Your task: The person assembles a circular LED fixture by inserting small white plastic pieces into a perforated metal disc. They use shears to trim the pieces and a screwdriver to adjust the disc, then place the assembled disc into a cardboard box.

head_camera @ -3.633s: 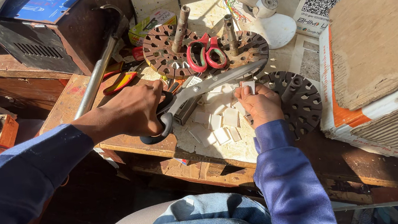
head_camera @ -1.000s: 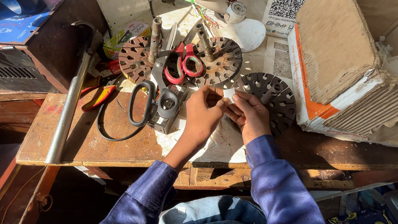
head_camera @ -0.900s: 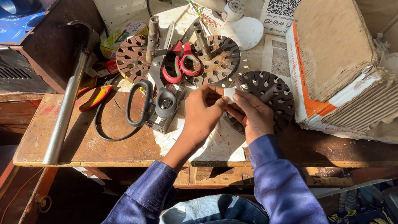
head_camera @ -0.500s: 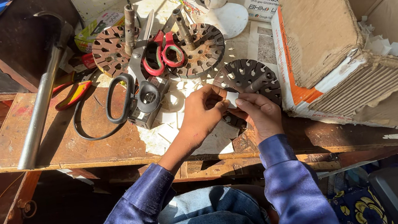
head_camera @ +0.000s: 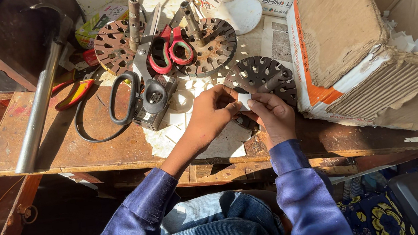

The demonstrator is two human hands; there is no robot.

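Both our hands pinch one small white paper slip over a slotted metal disc near the bench's front edge.

Our left hand (head_camera: 210, 116) and right hand (head_camera: 272, 116) each hold a pinching grip on the paper slip (head_camera: 245, 101), above the nearest dark disc (head_camera: 262, 76). We count three slotted discs, the other two (head_camera: 209, 45) (head_camera: 114, 46) toward the back edge, and one pair of red-handled scissors (head_camera: 171, 50). Bare wood lies open at the front left. A torn cardboard box (head_camera: 364, 40), orange-striped, fills the right end.
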